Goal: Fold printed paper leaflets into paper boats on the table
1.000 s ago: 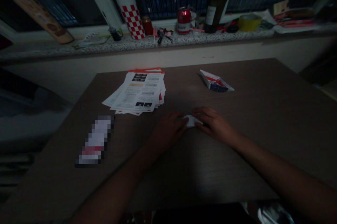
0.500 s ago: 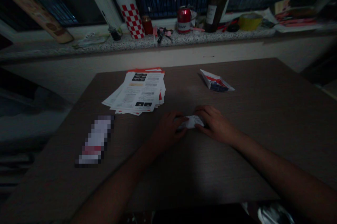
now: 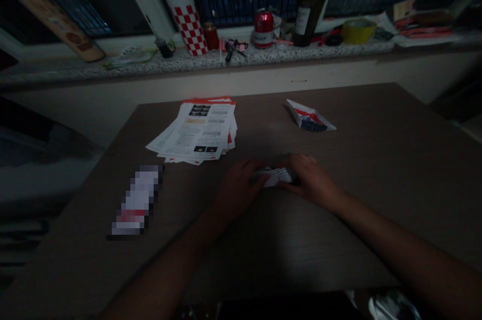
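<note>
Pinching a small white paper [image 3: 274, 176] from both ends with left hand [image 3: 239, 187] and right hand [image 3: 309, 179], low over a dark table [image 3: 376, 149]. Well apart from a leaflet stack [image 3: 199, 132] and a folded wrapper [image 3: 309, 117] farther back.

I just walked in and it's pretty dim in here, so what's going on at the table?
A person is working a small folded paper with both bare hands, low over the brown table. The left hand holds its left end and the right hand holds its right end. A stack of printed sheets lies farther back to the left. Another folded paper piece, in red, white and blue, lies apart to the right. A red can stands on the windowsill behind.
</note>
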`<move>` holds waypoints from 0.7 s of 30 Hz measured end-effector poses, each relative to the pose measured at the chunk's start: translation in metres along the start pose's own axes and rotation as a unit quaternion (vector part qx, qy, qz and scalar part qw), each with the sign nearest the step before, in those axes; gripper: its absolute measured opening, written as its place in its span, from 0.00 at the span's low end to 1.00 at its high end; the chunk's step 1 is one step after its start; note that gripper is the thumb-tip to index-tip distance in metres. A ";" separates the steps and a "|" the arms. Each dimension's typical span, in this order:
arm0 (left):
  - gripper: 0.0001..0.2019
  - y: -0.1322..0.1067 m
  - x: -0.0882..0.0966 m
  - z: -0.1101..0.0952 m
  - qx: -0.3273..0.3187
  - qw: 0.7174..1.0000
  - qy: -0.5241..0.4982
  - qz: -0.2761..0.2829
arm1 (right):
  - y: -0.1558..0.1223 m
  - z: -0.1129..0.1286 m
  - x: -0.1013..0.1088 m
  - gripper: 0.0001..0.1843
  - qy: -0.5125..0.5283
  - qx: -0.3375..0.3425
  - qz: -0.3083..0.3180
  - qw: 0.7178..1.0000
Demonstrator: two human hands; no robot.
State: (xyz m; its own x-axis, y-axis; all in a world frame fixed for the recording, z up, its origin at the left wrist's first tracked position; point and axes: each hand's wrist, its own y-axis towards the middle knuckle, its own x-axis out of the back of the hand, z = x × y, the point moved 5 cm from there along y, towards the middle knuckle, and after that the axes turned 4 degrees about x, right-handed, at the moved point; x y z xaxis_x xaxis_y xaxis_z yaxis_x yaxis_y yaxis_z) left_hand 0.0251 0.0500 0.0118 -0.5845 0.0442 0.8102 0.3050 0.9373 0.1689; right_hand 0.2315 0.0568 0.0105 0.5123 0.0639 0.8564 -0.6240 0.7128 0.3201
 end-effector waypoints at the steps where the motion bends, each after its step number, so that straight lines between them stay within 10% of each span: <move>1: 0.13 0.000 0.000 -0.001 0.002 1.000 0.009 -0.002 | 0.000 0.001 0.000 0.18 0.002 0.003 -0.001 1.000; 21: 0.07 0.004 -0.004 0.001 0.024 1.000 0.012 0.015 | 0.003 -0.003 -0.006 0.11 0.011 -0.012 0.003 1.000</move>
State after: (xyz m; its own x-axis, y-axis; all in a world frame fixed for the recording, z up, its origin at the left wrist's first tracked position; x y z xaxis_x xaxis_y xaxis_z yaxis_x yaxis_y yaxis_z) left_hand 0.0276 0.0536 0.0086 -0.5567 0.0650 0.8282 0.2860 0.9510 0.1176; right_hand 0.2286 0.0605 0.0047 0.5215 0.0832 0.8492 -0.6134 0.7284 0.3054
